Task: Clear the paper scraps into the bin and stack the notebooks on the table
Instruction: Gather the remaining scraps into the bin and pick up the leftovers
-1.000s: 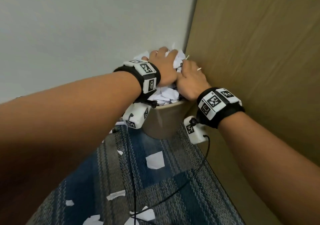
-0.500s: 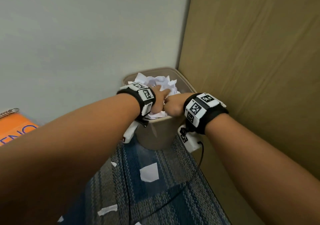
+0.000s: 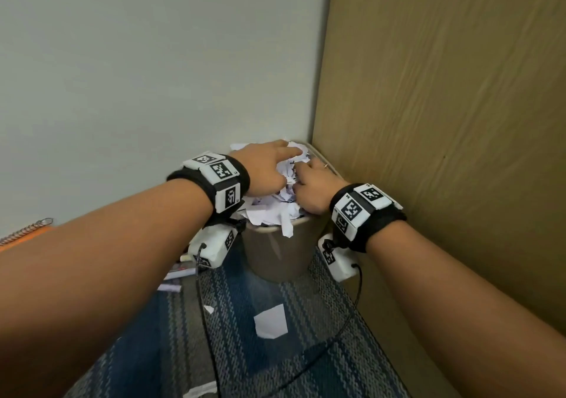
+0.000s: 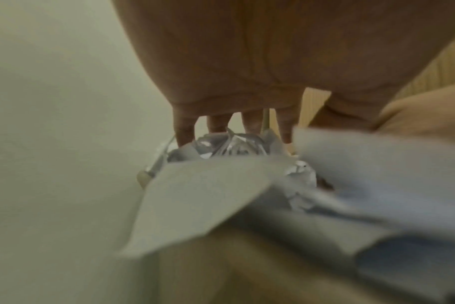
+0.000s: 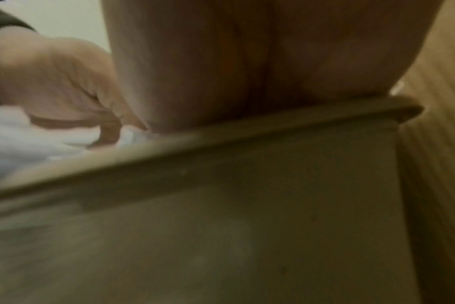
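A beige bin (image 3: 277, 253) stands in the corner, heaped above its rim with white paper scraps (image 3: 269, 212). My left hand (image 3: 266, 165) lies on top of the heap; in the left wrist view its straight fingers (image 4: 251, 123) press onto the crumpled paper (image 4: 208, 195). My right hand (image 3: 312, 185) rests beside it on the right of the heap, fingers laid onto the paper. In the right wrist view the palm (image 5: 247, 61) sits just above the bin's rim (image 5: 273, 125), which hides the fingers. An orange spiral notebook (image 3: 27, 235) shows at the left edge.
Loose scraps lie on the blue striped carpet (image 3: 306, 321): a square piece (image 3: 271, 321), a small bit (image 3: 209, 309) and a strip (image 3: 200, 393). More papers (image 3: 179, 273) lie left of the bin. A grey wall (image 3: 153, 76) and a wooden panel (image 3: 444, 122) close the corner.
Half a second ago both hands were curled low at the bin's near rim. They have since risen onto the top of the heap with fingers stretched out.
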Demonstrator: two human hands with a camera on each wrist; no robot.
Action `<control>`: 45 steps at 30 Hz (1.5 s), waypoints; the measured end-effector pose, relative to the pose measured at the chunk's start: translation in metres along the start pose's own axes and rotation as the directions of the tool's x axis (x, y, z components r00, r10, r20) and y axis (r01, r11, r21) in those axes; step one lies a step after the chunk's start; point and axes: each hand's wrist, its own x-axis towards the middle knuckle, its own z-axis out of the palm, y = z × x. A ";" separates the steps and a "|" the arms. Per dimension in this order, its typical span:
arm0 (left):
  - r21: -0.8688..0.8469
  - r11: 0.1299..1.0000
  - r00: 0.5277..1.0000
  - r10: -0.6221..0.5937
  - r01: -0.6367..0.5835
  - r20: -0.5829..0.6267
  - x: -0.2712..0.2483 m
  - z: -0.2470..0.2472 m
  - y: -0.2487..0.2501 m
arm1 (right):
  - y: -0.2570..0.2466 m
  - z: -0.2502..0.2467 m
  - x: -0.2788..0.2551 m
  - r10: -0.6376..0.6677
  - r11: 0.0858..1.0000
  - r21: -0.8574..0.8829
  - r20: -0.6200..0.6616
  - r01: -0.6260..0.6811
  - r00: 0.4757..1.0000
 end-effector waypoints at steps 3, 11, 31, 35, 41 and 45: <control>-0.023 1.000 0.994 -0.016 0.014 -0.105 -0.008 -0.018 -0.002 | 0.003 -0.013 -0.008 -0.046 0.996 0.078 -0.073 0.052 0.996; -0.133 0.990 0.890 -0.094 0.038 -0.446 -0.027 -0.027 -0.030 | 0.013 -0.028 -0.033 -0.123 0.965 0.177 -0.346 0.194 0.930; 0.386 0.922 0.945 -0.140 0.016 0.297 0.013 0.054 -0.008 | -0.004 0.016 0.001 0.056 0.944 -0.323 0.355 0.066 0.933; 0.377 0.924 0.910 -0.099 -0.066 0.402 0.013 0.044 0.000 | -0.013 0.016 0.012 0.070 0.913 -0.382 0.489 0.141 0.869; 0.289 0.953 0.966 0.013 -0.090 0.259 0.004 0.009 0.006 | -0.017 0.013 0.008 0.136 0.943 -0.332 0.426 0.015 0.894; 0.252 0.967 0.988 0.002 -0.041 0.153 -0.004 0.000 -0.001 | -0.011 0.009 -0.004 0.011 0.957 -0.281 0.286 0.073 0.958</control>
